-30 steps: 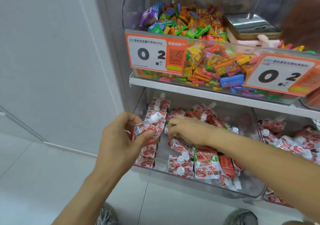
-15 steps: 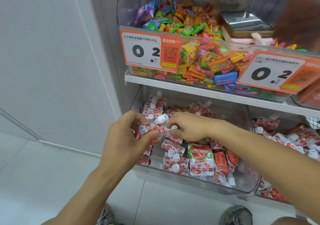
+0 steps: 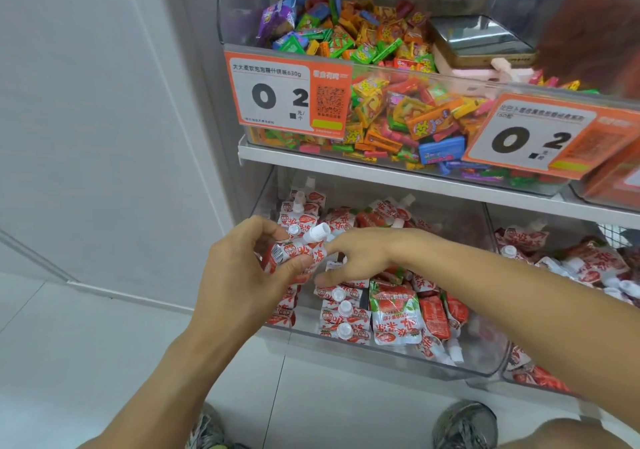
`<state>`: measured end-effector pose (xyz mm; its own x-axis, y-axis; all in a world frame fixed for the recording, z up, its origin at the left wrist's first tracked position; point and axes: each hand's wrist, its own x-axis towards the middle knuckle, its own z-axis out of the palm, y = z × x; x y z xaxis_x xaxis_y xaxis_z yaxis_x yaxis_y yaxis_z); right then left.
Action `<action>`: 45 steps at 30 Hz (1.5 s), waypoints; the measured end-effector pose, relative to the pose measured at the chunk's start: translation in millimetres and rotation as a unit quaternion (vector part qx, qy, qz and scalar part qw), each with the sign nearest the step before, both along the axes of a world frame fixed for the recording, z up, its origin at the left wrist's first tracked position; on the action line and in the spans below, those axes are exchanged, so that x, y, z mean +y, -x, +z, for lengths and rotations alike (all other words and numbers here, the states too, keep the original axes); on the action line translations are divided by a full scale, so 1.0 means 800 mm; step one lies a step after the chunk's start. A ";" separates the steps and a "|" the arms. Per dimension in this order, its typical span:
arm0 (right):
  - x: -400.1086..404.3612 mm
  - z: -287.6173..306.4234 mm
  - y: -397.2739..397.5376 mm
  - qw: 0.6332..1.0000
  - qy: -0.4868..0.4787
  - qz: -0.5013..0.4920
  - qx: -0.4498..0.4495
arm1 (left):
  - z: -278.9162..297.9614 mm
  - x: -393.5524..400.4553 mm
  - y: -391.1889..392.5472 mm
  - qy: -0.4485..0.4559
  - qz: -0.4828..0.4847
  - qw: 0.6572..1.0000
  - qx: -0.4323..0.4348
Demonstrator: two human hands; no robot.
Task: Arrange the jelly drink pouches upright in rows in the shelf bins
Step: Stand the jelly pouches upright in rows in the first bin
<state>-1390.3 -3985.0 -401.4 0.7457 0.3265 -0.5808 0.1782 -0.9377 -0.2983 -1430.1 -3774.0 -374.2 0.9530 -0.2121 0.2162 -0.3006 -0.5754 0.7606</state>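
Observation:
Red-and-white jelly drink pouches with white caps fill a clear lower shelf bin (image 3: 391, 357). Two rows stand upright at its left and middle (image 3: 341, 313); loose pouches (image 3: 396, 313) lie flat and tilted to their right. My left hand (image 3: 242, 275) grips one pouch (image 3: 294, 253) over the bin's left side, cap pointing up and right. My right hand (image 3: 363, 256) reaches in from the right, its index finger against that pouch. Its thumb and fingers pinch the top of another pouch (image 3: 335, 265), mostly hidden under the hand.
A second clear bin (image 3: 519, 377) to the right holds more jumbled pouches (image 3: 588, 261). The shelf above carries a bin of colourful candies (image 3: 381, 109) with orange price labels (image 3: 287, 97). A white wall panel stands at left. Shoes show on the tiled floor below.
My left hand has lifted its pouch slightly and turned it. My right hand has moved left from the loose pouches to meet it. The camera has shifted a little.

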 end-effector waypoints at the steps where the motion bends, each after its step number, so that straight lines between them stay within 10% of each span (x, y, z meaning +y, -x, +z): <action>1: 0.003 0.000 0.000 1.000 0.003 0.011 -0.009 | 0.001 -0.001 0.000 0.001 -0.001 1.000 0.001; 20: 0.031 0.001 0.000 0.996 -0.044 0.026 0.071 | -0.004 -0.010 -0.006 0.013 -0.009 1.000 -0.005; 28: -0.040 0.001 0.000 0.950 -0.229 -0.208 0.037 | -0.013 -0.029 -0.010 0.031 -0.024 0.999 -0.018; 35: -0.063 0.031 0.022 0.910 -0.374 -0.179 0.020 | -0.027 -0.071 -0.027 0.080 -0.021 0.997 -0.010; 45: -0.085 0.019 0.014 0.942 -0.160 -0.225 -0.191 | -0.039 -0.078 -0.020 -0.024 -0.085 0.996 0.026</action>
